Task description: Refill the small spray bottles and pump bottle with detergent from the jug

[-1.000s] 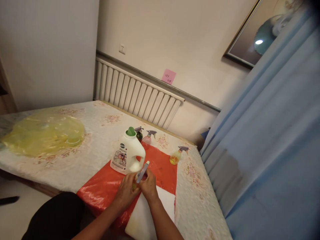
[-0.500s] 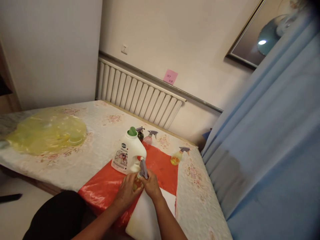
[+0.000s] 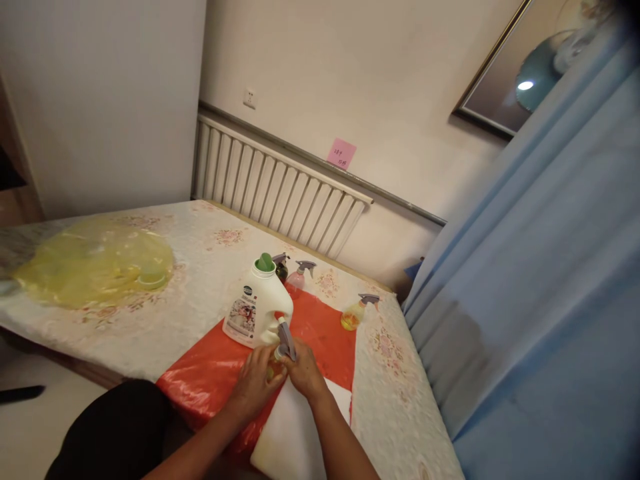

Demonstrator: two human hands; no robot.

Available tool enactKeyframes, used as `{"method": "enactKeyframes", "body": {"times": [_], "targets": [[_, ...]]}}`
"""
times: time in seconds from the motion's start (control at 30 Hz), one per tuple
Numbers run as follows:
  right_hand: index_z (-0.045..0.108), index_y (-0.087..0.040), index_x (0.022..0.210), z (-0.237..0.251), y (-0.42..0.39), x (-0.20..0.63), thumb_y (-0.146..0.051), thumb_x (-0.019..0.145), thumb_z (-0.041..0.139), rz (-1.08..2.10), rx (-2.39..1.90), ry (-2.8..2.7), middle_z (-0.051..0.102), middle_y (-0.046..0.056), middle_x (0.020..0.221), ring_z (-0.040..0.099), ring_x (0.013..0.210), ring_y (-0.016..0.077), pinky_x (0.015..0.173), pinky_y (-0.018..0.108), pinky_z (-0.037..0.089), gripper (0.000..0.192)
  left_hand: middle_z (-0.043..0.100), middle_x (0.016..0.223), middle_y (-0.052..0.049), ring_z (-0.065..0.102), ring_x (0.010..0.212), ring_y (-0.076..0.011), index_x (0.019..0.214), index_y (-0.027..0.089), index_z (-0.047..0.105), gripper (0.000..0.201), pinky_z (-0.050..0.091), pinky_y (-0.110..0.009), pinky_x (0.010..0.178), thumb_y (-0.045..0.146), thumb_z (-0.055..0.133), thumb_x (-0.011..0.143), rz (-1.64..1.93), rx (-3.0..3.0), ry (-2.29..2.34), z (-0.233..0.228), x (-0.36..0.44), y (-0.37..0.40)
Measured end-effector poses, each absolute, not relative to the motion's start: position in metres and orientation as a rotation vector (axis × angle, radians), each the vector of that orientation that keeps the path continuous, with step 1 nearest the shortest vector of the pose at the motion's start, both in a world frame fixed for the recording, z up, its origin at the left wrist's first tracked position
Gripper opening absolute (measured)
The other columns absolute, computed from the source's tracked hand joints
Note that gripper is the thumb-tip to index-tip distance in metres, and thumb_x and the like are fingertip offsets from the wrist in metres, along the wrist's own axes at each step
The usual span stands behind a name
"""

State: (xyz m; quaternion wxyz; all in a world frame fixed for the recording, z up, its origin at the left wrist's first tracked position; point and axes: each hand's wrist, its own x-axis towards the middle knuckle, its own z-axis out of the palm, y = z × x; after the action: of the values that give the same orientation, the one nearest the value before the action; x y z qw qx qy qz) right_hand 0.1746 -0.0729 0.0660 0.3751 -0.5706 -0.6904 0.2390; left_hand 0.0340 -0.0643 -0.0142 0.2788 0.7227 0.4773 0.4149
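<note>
Gripping a small yellow bottle [image 3: 273,367] on the red sheet [image 3: 210,377], the left hand [image 3: 255,383] wraps its body, while the right hand [image 3: 303,373] pinches the grey sprayer [image 3: 287,339] at its neck, near the table's [image 3: 200,267] near edge. The white jug [image 3: 257,310] stands just beyond, almost touching. A crooked or loose sprayer could leak liquid onto the sheet and the white pad [image 3: 295,433]; an elbow swing might topple the jug.
</note>
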Motion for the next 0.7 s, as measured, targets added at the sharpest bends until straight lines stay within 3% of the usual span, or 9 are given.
{"method": "enactKeyframes", "body": {"times": [0.5,0.7], "targets": [[0.065,-0.020,0.083,0.061,-0.072,0.179,-0.011,0.076,0.065,0.490,-1.478,-1.859,0.063,0.002,0.084,0.058,0.081,0.0209,0.080,0.032,0.046,0.011,0.060,0.119,-0.010,0.055,0.114,-0.0307,0.127,0.021,0.054,0.046,0.046,-0.048,0.100,0.034,0.062,0.083,1.121,1.961,1.327,-0.017,0.039,-0.068],[0.065,-0.018,0.084,0.064,-0.079,0.174,-0.021,0.083,0.065,0.429,-1.465,-1.833,0.064,0.004,0.085,0.058,0.078,0.0201,0.075,0.031,0.046,0.003,0.061,0.118,-0.009,0.056,0.114,-0.0303,0.124,0.023,0.055,0.044,0.046,-0.047,0.100,0.034,0.062,0.082,1.124,1.961,1.341,-0.016,0.039,-0.069]]}}
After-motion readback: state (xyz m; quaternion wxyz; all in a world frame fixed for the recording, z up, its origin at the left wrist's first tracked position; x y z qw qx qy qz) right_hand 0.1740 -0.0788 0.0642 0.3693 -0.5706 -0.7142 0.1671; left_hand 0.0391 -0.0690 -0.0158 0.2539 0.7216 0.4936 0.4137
